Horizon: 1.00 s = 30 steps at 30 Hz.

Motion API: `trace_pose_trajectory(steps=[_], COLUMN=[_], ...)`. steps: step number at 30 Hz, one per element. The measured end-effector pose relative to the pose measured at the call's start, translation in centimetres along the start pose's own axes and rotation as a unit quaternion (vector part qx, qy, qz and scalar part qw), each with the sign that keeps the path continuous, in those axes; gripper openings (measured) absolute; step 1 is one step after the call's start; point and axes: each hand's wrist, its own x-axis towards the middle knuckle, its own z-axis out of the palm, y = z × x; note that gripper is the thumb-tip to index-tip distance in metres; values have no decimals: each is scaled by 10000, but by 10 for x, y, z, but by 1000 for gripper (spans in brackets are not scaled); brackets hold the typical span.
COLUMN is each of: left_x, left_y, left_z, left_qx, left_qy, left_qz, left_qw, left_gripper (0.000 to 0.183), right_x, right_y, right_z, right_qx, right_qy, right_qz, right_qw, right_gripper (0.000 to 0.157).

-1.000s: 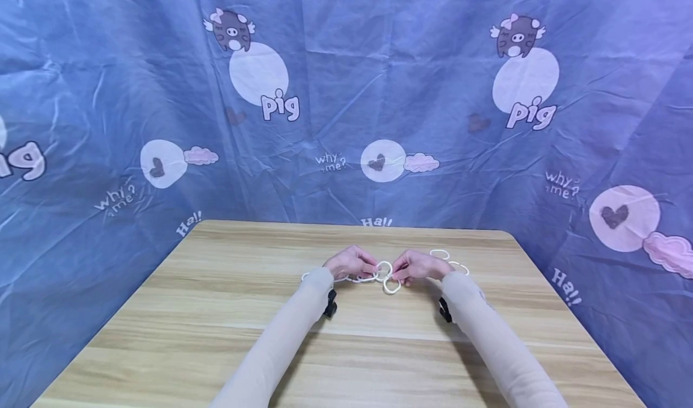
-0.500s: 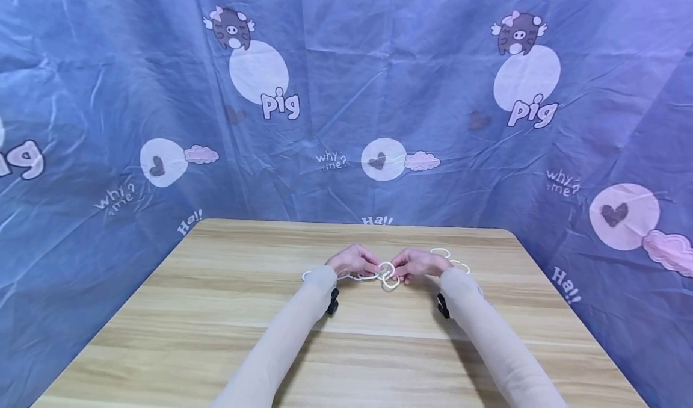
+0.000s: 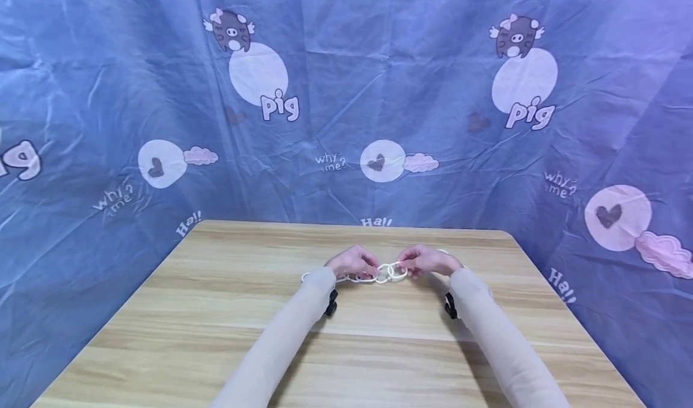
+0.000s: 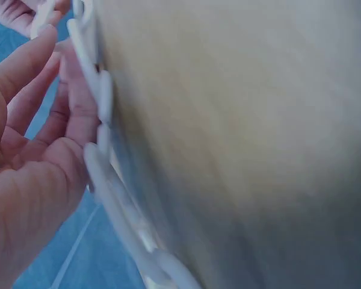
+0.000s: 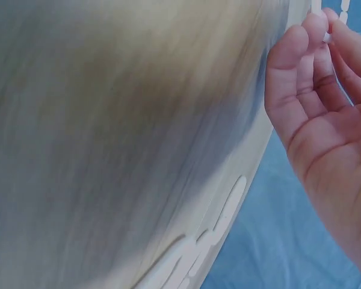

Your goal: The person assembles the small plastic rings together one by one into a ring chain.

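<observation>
A row of white, ring-shaped links joined into a chain [image 3: 366,280] lies across the far middle of the table, partly under my left hand [image 3: 352,262]. The left thumb and fingertips pinch a link [image 3: 382,273] near the chain's right end. In the left wrist view the chain [image 4: 106,99] hangs past the fingers. My right hand [image 3: 429,260] grips the end link [image 3: 399,274] between thumb and fingers; this link passes through its neighbour. The right wrist view shows the right hand [image 5: 325,102] with its fingertips together on a bit of white link.
More white links [image 5: 228,208] lie on the table near the right wrist; in the head view the right hand mostly hides them, with one link's edge [image 3: 443,251] showing. The wooden table [image 3: 243,312] ends at a blue patterned curtain [image 3: 325,95].
The right hand has moved slightly right and drawn the end link from hanging toward the near side into line with the chain. The left hand stays nearly in place.
</observation>
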Motion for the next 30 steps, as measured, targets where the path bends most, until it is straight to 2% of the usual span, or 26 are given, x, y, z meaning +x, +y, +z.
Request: trace_pose_trajectory(steps=[5,11,14,22,30], left_x=[2,7,11,19,20], left_y=[8,15,16,12,10], left_z=[1,14,23,39,36], left_qx=[-246,-585,-772,-1062,-1162], left_qy=[-19,451,534,237,117], left_qz=[-10,197,310,160,-27], left_qw=[9997,9971,9951,9939,9932], left_gripper=[18,24,25,18,16], right_x=[-4,-6,-6,-7,-8], right_y=[-1,-3,-3,1,1], right_z=[-5,-8,-10,-10,-9], right_qx=[99,176,216,233,226], right_qy=[129,70,59,21,4], right_qz=[90,5,-13,-60,-25], right_qw=[9998,9998,9997,9997,9997], right_gripper=[24,26,26,26,25])
